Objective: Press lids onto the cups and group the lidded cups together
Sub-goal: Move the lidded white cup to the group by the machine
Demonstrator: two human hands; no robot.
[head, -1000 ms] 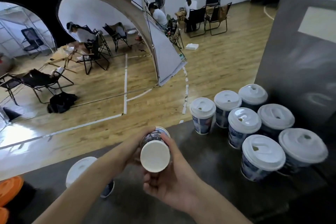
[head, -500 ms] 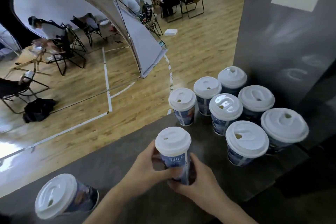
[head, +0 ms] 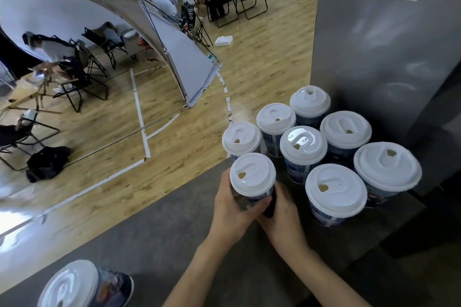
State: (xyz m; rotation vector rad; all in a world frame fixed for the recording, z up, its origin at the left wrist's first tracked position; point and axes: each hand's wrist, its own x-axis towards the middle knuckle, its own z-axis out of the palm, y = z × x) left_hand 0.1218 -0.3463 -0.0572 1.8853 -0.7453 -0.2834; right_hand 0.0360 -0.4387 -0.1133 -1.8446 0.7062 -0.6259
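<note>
A blue-printed paper cup with a white lid (head: 252, 174) stands upright on the dark grey counter (head: 162, 227), held from both sides. My left hand (head: 232, 207) wraps its left wall and my right hand (head: 282, 212) its right wall. It sits right beside a cluster of several lidded cups (head: 335, 189) on the counter's right part, close to the nearest one (head: 241, 139). One more lidded cup (head: 72, 284) lies tilted on its side at the bottom left.
A tall grey metal cabinet (head: 384, 40) rises just behind the cluster. The counter's far edge runs diagonally, with wooden floor beyond. Seated people, folding chairs and a grey tent arch (head: 174, 57) are far off.
The cup was held bottom-up a second ago, then turned upright. Both hands have carried it right and forward until it stands against the cluster. The camera view shifted right and down.
</note>
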